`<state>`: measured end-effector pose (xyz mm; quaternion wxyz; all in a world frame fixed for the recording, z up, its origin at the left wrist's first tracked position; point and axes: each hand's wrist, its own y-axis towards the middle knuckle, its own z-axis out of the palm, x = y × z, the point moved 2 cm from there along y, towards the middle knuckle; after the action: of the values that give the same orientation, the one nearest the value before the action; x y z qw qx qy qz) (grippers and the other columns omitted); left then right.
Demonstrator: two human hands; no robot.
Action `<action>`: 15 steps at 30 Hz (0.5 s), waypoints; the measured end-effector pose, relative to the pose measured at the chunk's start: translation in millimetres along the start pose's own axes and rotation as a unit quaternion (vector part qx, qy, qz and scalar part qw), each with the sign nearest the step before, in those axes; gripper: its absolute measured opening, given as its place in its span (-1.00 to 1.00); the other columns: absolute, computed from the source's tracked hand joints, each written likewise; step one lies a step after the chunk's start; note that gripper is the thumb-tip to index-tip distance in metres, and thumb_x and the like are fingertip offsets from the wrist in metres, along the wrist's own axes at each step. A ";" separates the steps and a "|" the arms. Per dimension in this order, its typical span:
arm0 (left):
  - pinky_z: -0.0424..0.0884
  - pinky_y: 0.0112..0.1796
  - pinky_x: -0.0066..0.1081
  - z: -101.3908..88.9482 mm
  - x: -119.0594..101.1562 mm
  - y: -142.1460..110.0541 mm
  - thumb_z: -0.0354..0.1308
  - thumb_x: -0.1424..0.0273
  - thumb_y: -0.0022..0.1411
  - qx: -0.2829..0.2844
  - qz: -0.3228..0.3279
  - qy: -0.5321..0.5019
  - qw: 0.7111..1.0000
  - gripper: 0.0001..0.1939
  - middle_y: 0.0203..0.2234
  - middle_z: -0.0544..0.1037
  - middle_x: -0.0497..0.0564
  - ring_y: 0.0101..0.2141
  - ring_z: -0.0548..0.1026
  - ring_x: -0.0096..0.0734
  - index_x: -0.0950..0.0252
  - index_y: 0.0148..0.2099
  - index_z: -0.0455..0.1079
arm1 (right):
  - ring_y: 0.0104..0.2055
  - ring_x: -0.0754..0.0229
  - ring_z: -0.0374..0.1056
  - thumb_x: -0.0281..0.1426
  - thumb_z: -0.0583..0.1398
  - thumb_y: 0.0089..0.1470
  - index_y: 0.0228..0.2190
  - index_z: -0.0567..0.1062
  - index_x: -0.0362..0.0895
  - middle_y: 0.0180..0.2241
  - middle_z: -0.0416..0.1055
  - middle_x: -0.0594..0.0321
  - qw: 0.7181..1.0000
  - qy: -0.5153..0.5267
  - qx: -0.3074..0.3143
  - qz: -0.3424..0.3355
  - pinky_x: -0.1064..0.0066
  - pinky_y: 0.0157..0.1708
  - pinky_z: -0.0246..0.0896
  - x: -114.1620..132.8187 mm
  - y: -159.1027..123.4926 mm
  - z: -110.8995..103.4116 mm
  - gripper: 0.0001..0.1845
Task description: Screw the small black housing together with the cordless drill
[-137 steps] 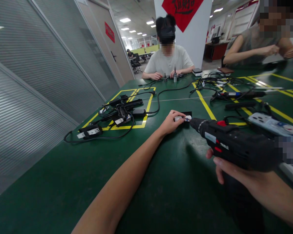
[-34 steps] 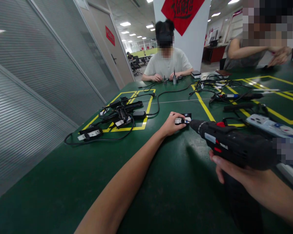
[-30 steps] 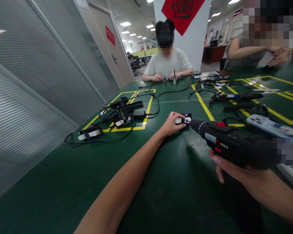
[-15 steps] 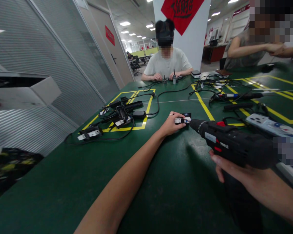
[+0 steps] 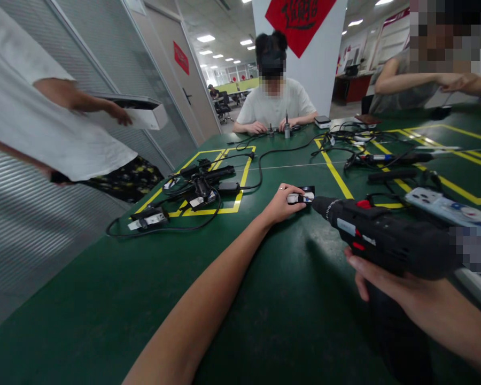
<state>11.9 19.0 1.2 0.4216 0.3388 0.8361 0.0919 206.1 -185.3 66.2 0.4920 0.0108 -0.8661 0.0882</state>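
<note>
My left hand [image 5: 285, 203] is closed around a small white and black part [image 5: 299, 198] on the green tabletop, thumb on the near side and fingers on the far side. The part's exact kind is too small to make out. My right hand [image 5: 401, 283] grips a black cordless drill [image 5: 380, 235] with red accents, its fingers around the handle. Leftward points the drill's chuck, and its tip meets or nearly meets the right end of the part; contact cannot be made out. A dark piece [image 5: 309, 190] lies just behind the part.
Black devices and cables [image 5: 202, 187] lie inside yellow tape at left. More cables and tools [image 5: 385, 158] lie at right, near a light-coloured case [image 5: 449, 206]. Across the table sits a person [image 5: 274, 104]; another sits at far right. A walking person carries a white box [image 5: 144, 115] at left.
The person with the white box has walked into view at left, moving forward along the table. My hands, the drill and the small part look the same.
</note>
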 end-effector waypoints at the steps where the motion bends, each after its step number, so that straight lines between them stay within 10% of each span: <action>1: 0.25 0.02 -0.27 -0.2 0.0 -0.1 0.23 0.36 0.04 0.000 0.001 -0.001 1.000 -0.64 -0.17 0.33 0.06 -0.07 0.29 -0.30 0.26 -0.07 0.39 | -0.44 0.19 0.33 0.02 0.10 0.01 -0.74 0.39 -0.01 -0.56 0.39 0.38 1.000 -0.002 0.000 0.004 0.38 -0.31 0.16 -0.1 -0.4 0.1 -0.51; 15: 0.26 0.01 -0.29 -1.6 -1.9 -0.4 0.16 0.31 0.13 0.005 -0.009 -0.018 1.000 -0.70 -0.18 0.33 0.05 -0.11 0.31 -0.34 0.26 -0.07 0.39 | -0.49 0.13 0.37 0.01 0.15 -0.04 -0.38 0.51 0.01 -0.62 0.42 0.38 0.998 0.065 -0.014 -0.004 0.28 -0.26 0.21 11.0 2.1 3.0 -0.64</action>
<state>11.3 17.7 3.3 0.4355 0.3346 0.8321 0.0777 197.6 -183.0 73.8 0.5476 0.0019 -0.8335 0.0744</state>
